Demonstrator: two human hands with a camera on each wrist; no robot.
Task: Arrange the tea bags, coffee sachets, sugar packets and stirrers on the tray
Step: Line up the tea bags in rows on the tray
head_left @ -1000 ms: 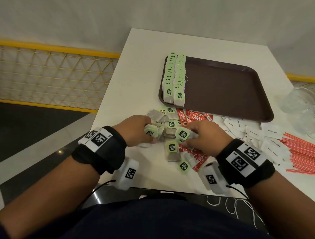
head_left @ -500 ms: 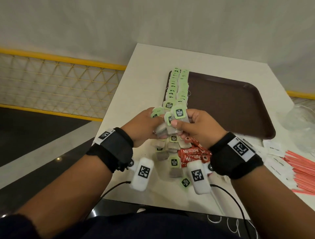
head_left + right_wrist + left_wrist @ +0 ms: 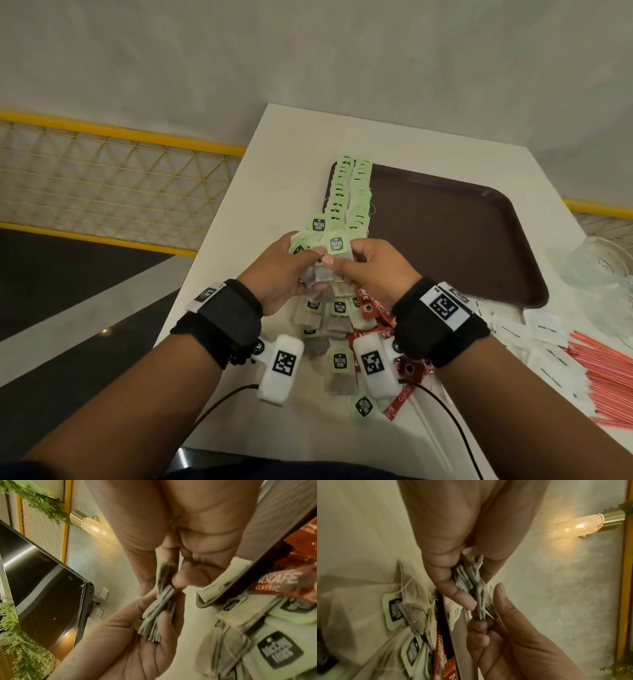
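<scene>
Both hands are raised above the table's front, pressed together around one bunch of tea bags (image 3: 325, 272) with green tags. My left hand (image 3: 279, 270) grips the bunch from the left; in the left wrist view its fingers pinch the grey bags (image 3: 476, 592). My right hand (image 3: 373, 267) pinches the same bunch (image 3: 160, 601) from the right. The brown tray (image 3: 455, 233) lies beyond the hands, with two rows of tea bags (image 3: 349, 192) along its left edge. Loose tea bags (image 3: 337, 346) and red coffee sachets (image 3: 375, 317) lie on the table beneath my wrists.
White sugar packets (image 3: 534, 335) and red stirrers (image 3: 606, 373) lie at the right of the white table (image 3: 274, 192). Crumpled clear plastic (image 3: 599, 270) sits right of the tray. A yellow mesh railing (image 3: 102, 178) stands to the left, past the table's edge.
Both hands rose from the loose pile on the table with a bunch of tea bags and drew together toward the tray's near left corner.
</scene>
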